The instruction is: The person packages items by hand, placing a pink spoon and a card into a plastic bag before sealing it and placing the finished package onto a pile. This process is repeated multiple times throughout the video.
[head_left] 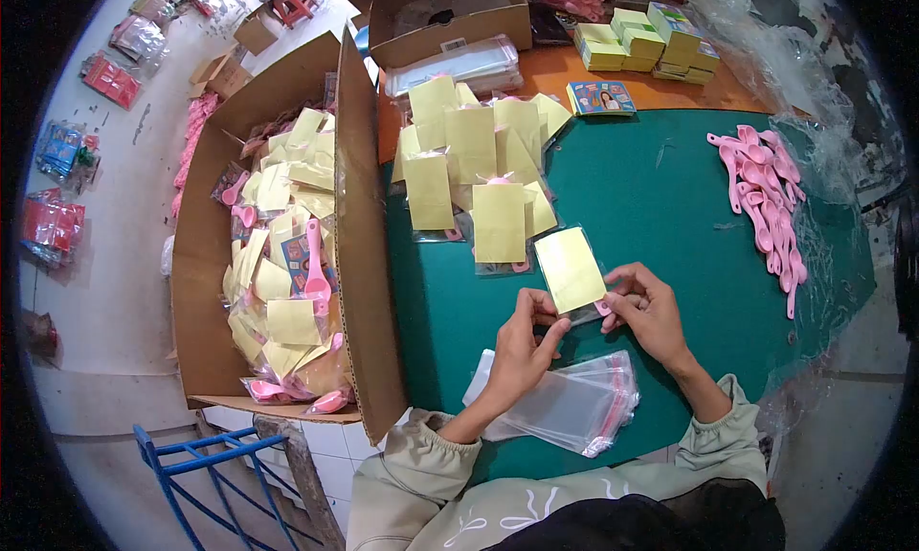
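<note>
Between my two hands is a clear plastic packet with a pale yellow card (pixel 571 269) in it and a bit of a pink spoon (pixel 602 308) at its lower edge. My left hand (pixel 525 348) pinches the packet's lower left corner. At the lower right, the fingers of my right hand (pixel 649 314) close on the packet beside the spoon. Just below lies a fanned stack of clear plastic bags (pixel 574 398), partly under my left wrist. Beyond the packet, several filled packets with yellow cards (pixel 471 144) are heaped on the green table.
A tall cardboard box (pixel 369 264) full of similar packets stands at the left. Loose pink measuring spoons (pixel 761 187) lie in a pile at the right. Stacks of cards (pixel 637 42), a shallow box (pixel 450 20) and crumpled plastic film (pixel 814 101) line the back.
</note>
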The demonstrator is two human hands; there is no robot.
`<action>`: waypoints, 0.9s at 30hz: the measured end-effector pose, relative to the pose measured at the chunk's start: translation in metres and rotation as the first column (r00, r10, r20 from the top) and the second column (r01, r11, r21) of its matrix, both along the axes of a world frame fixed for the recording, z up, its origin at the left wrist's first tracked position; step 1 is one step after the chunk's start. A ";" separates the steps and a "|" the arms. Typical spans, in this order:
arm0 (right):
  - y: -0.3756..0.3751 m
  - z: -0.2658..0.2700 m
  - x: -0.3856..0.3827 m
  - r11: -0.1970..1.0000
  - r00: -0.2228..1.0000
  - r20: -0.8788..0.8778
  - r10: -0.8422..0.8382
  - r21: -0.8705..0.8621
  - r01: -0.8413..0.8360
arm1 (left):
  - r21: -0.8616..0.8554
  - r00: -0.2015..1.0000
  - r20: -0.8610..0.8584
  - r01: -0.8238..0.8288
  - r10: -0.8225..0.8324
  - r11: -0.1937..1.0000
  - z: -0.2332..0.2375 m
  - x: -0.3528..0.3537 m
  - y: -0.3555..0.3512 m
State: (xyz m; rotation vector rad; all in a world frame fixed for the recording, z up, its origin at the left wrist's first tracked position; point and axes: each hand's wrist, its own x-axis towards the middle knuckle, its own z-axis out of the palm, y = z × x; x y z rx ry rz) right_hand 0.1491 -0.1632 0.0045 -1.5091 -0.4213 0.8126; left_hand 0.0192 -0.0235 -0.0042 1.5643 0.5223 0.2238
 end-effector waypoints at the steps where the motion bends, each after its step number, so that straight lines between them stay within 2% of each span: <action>1: 0.000 -0.001 0.001 1.000 1.000 -0.004 0.014 -0.002 -0.014 | 0.037 0.999 -0.015 0.035 -0.035 0.999 0.000 -0.001 0.001; 3: -0.002 -0.005 0.002 0.999 0.999 -0.010 0.042 -0.006 -0.042 | 0.110 0.994 -0.047 0.106 -0.102 0.988 0.001 -0.003 0.004; 6: -0.005 -0.003 0.004 0.994 0.994 0.018 0.105 -0.043 -0.104 | 0.206 0.990 0.063 0.108 -0.123 0.973 0.006 -0.004 0.004; 9: -0.008 0.006 0.024 0.986 0.959 0.230 0.163 -0.024 -0.162 | 0.285 0.981 0.136 0.095 -0.138 0.954 0.026 -0.001 0.011; 10: -0.009 0.017 0.036 0.989 0.937 0.317 0.148 -0.076 -0.131 | 0.248 0.990 0.092 0.077 -0.103 0.966 0.043 0.001 0.016; 12: -0.014 0.031 0.069 0.969 0.714 0.676 0.182 -0.249 -0.011 | 0.527 0.977 0.212 -0.114 0.000 0.842 0.053 0.009 0.037; 13: -0.019 0.025 0.089 0.938 0.528 0.830 0.181 -0.307 0.160 | 0.639 0.959 0.283 -0.214 0.034 0.738 0.056 0.011 0.042; 14: -0.026 0.013 0.111 0.889 0.307 0.928 0.209 -0.312 0.337 | 0.744 0.963 0.260 -0.245 0.069 0.622 0.061 0.011 0.043; 16: -0.042 -0.011 0.155 0.676 0.211 0.943 0.258 -0.332 0.657 | 0.900 0.961 0.231 -0.270 0.153 0.342 0.071 0.011 0.044; 17: -0.048 -0.013 0.163 0.626 0.224 0.937 0.270 -0.347 0.699 | 0.889 0.991 0.123 -0.092 -0.042 0.450 0.067 0.010 0.044; 18: -0.052 -0.017 0.169 0.572 0.243 0.928 0.282 -0.366 0.734 | 0.849 0.969 0.025 0.109 -0.245 0.517 0.057 0.004 0.041; 19: -0.058 -0.021 0.174 0.512 0.266 0.917 0.297 -0.388 0.766 | 0.779 0.894 -0.053 0.316 -0.445 0.542 0.051 -0.001 0.035; 21: -0.074 -0.036 0.185 0.617 0.268 0.923 0.275 -0.384 0.687 | 0.557 0.707 -0.166 0.642 -0.687 0.526 0.044 -0.003 0.015; 22: -0.080 -0.040 0.186 0.661 0.273 0.924 0.267 -0.382 0.646 | 0.597 0.711 -0.169 0.625 -0.682 0.503 0.033 -0.003 0.004; 25: -0.076 -0.018 0.166 0.717 0.641 0.757 0.123 -0.515 0.471 | 0.614 0.687 -0.162 0.632 -0.708 0.473 0.016 0.004 0.000; 27: -0.079 -0.024 0.161 0.765 0.540 0.823 0.179 -0.461 0.450 | 0.586 0.677 -0.129 0.642 -0.725 0.495 0.011 0.009 0.006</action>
